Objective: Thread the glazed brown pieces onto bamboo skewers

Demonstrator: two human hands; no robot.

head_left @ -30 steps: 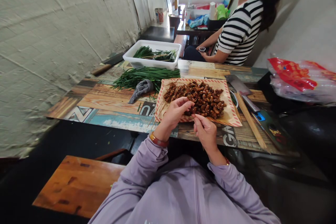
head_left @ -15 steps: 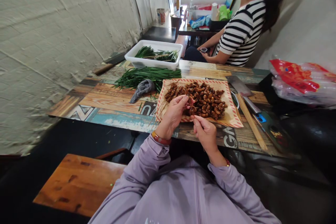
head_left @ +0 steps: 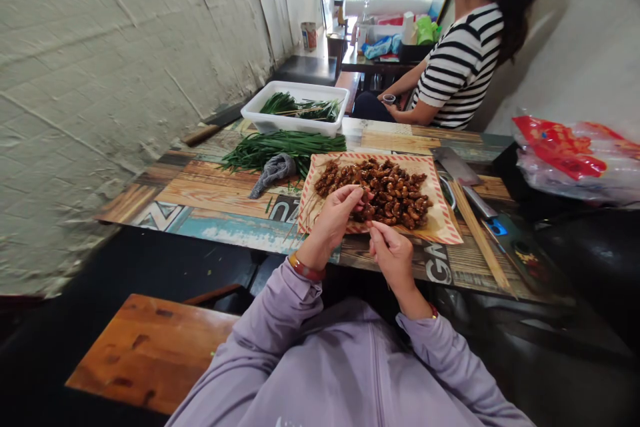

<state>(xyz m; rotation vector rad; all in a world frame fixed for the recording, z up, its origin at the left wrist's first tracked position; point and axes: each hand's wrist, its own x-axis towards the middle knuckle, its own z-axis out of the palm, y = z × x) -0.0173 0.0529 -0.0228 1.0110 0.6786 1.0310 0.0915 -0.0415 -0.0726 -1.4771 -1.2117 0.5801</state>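
Many glossy brown pupae [head_left: 400, 193], like silkworm pupae, lie heaped on a sheet of paper with a red-striped border [head_left: 443, 230]. Over the near edge of the heap, my left hand [head_left: 333, 217] is closed in a pinch on what looks like one brown pupa, mostly hidden by the fingers. My right hand [head_left: 393, 253] sits just to the right and lower, thumb and forefinger pressed together on a thin skewer, of which little shows. The two sets of fingertips are close together. Several thin sticks stick out at the paper's left edge, beside my left hand.
Green chives [head_left: 285, 147] and a grey cloth [head_left: 273, 173] lie left of the paper. Behind stands a white tub [head_left: 255, 121] with more chives. At right are a bundle of bamboo skewers [head_left: 480, 233], a cleaver [head_left: 457, 165] and a red-and-clear plastic bag [head_left: 565, 153]. A person in stripes [head_left: 460, 70] sits beyond.
My hands keep nearly the same pinched pose over the heap. The view has shifted slightly, and the seated person's head has moved a little.
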